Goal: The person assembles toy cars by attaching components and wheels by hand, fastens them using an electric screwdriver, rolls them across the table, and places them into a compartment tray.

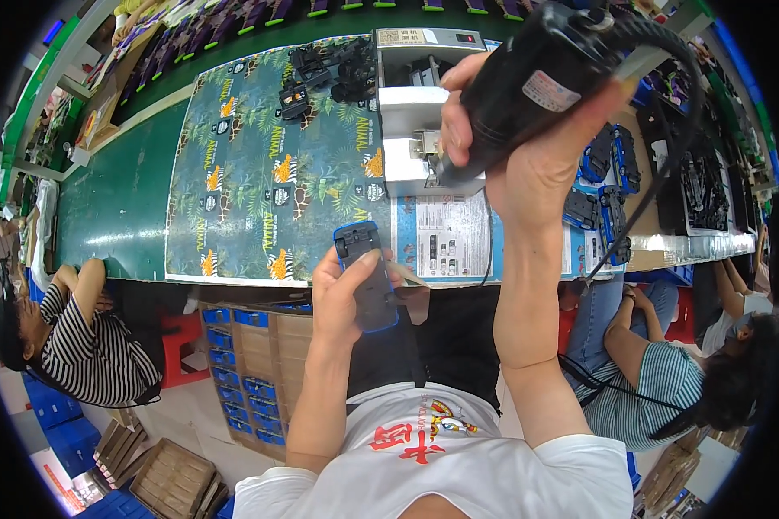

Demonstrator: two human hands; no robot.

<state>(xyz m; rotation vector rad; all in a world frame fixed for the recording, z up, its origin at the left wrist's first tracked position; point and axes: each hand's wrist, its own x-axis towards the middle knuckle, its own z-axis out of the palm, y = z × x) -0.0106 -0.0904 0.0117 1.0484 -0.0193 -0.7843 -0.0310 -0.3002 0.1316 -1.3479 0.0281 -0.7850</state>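
My right hand (537,169) is wrapped round a thick black electric screwdriver (506,108) with a cable at its upper end. The narrow end of the screwdriver points down at the front of a pale metal screw feeder box (407,169); whether it touches is unclear. Lower and to the left, in front of the table edge, my left hand (336,290) grips a black toy car base with blue edges (374,298). My left thumb lies across its upper face.
Black plastic parts (329,78) are heaped on the patterned sheet (260,164) left of the feeder. Several blue-and-black toy car bodies (599,208) lie to the right. A black cable (666,169) loops down there. People sit on both sides.
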